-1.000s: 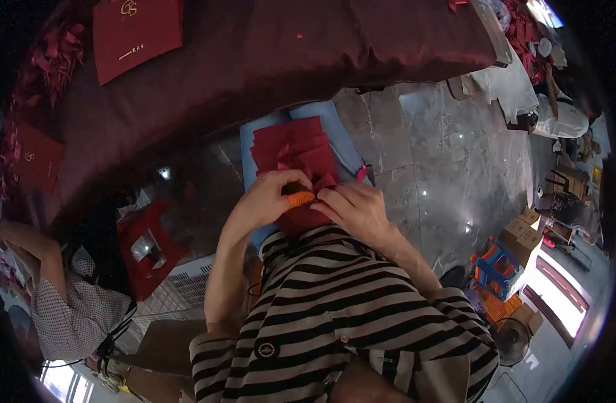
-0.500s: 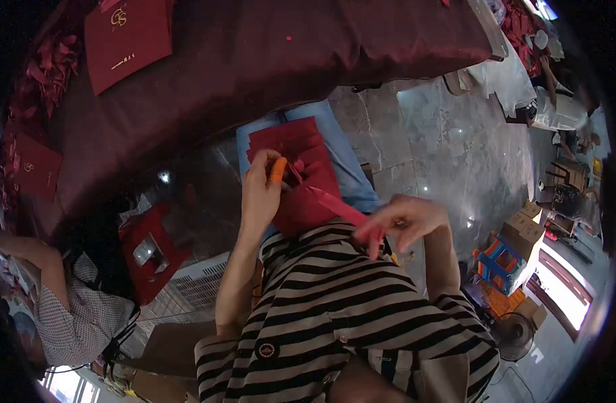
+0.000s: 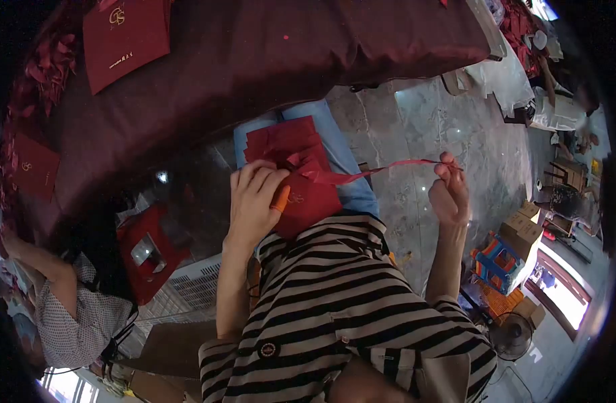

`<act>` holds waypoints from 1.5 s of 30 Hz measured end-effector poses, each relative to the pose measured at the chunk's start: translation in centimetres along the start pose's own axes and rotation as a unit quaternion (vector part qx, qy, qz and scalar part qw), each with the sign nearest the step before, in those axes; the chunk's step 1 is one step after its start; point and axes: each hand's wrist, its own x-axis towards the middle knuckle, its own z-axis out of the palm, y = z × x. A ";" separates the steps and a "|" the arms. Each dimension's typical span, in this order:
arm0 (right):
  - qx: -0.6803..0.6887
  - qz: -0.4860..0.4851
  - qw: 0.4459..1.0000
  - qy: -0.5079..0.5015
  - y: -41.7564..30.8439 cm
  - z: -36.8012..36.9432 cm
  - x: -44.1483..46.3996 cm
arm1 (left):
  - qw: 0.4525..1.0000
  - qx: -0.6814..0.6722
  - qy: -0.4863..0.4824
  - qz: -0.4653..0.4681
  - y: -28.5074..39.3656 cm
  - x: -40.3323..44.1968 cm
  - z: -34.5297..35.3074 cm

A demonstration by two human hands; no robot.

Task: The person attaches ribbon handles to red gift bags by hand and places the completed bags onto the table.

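Several dark red bags or folders [image 3: 311, 205] lie fanned in a stack on the lap, over blue jeans. The lowest one bears a faint gold logo. My left hand [image 3: 257, 195], with an orange wrap on its thumb, rests at the left edge of the stack, fingers bent over it; what it grips there cannot be made out. A red ribbon [image 3: 388, 166] runs from the stack out to the right. Its far end is pinched in the fingertips of my right hand [image 3: 450, 191], raised over the floor.
A table with a dark red cloth [image 3: 254, 60] spans the top, holding a red bag [image 3: 126, 50] with a gold logo. At the left sits another person [image 3: 86, 322] near a red stool [image 3: 147, 255]. Cartons [image 3: 521, 232] and a fan [image 3: 512, 336] stand at the right.
My right hand has moved from the stack out to the right and up, drawing the ribbon out straight. My left hand has shifted left, onto the edge of the stack.
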 end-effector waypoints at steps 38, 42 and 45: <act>-0.857 -0.124 0.483 -0.130 18.1 11.8 2.8 | 0.982 -0.145 -0.014 -0.116 -0.8 -3.7 -0.8; -0.857 -0.078 0.485 -0.154 17.5 11.8 3.8 | 0.982 -0.142 -0.013 -0.122 -0.3 -3.3 -1.5; -0.771 -0.089 0.599 -0.198 16.4 10.8 4.4 | 0.981 -0.139 -0.007 -0.133 -0.7 -3.6 -1.0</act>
